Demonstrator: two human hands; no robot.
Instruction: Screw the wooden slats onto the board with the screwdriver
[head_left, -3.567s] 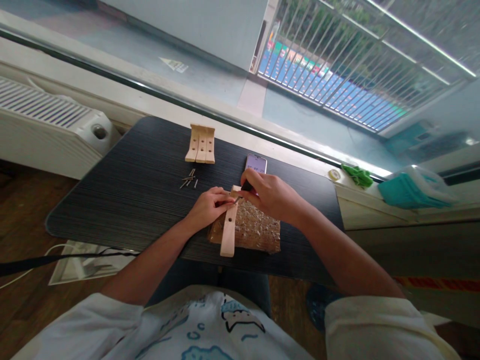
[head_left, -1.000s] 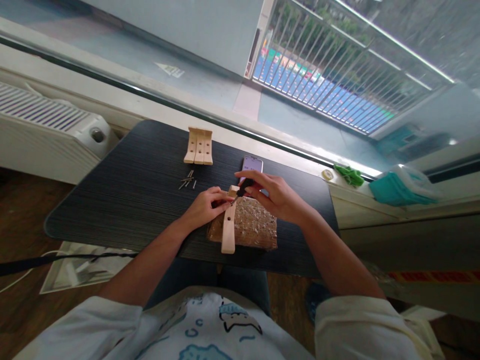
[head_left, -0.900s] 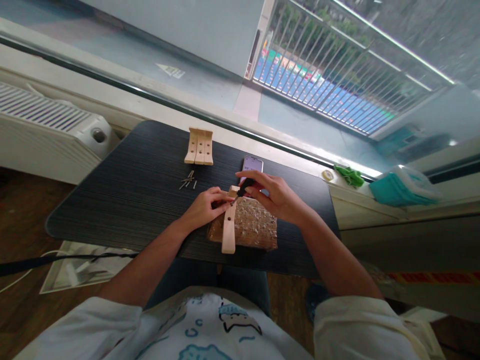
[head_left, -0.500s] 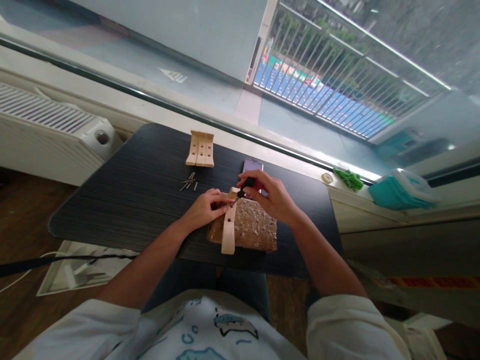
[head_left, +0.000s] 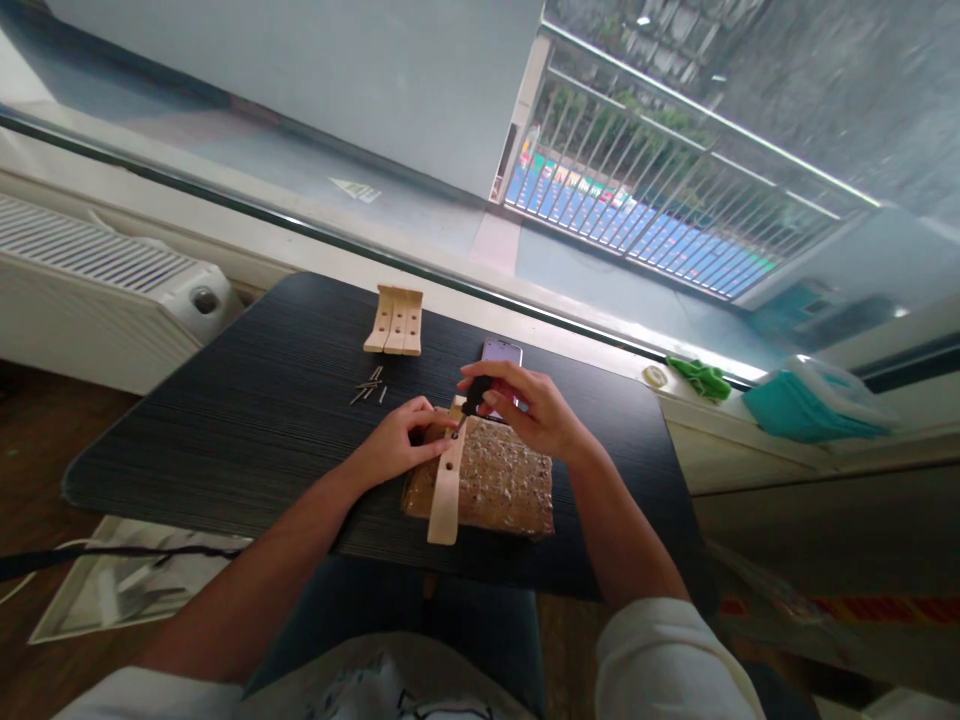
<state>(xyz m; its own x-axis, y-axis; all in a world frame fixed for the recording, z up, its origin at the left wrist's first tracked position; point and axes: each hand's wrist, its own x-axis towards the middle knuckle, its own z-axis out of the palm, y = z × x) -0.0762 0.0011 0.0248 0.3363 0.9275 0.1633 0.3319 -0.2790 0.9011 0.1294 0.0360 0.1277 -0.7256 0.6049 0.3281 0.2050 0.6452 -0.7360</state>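
Note:
My right hand [head_left: 529, 400] grips the black handle of a screwdriver [head_left: 475, 396], its shaft slanting down to a hole in a pale wooden piece [head_left: 445, 495]. That piece lies across a brown, rough-topped block [head_left: 506, 475] and overhangs its near edge. With thumb and fingers, my left hand [head_left: 401, 440] pinches the wooden piece at its left side, close to the screwdriver's tip. A second hole shows nearer to me. Whether a screw sits under the tip is too small to tell.
On the dark table [head_left: 247, 420], several loose screws [head_left: 367, 386] lie left of the block. Beyond them stand wooden pieces with holes [head_left: 395, 322], side by side. A phone [head_left: 501, 350] lies behind my right hand. Tape [head_left: 655, 376] and a green cloth [head_left: 699, 378] rest on the sill.
The view has shifted, so the table sits lower in it. My right hand still holds the screwdriver at the same hole, its grip slightly turned; my left hand stays on the wooden piece.

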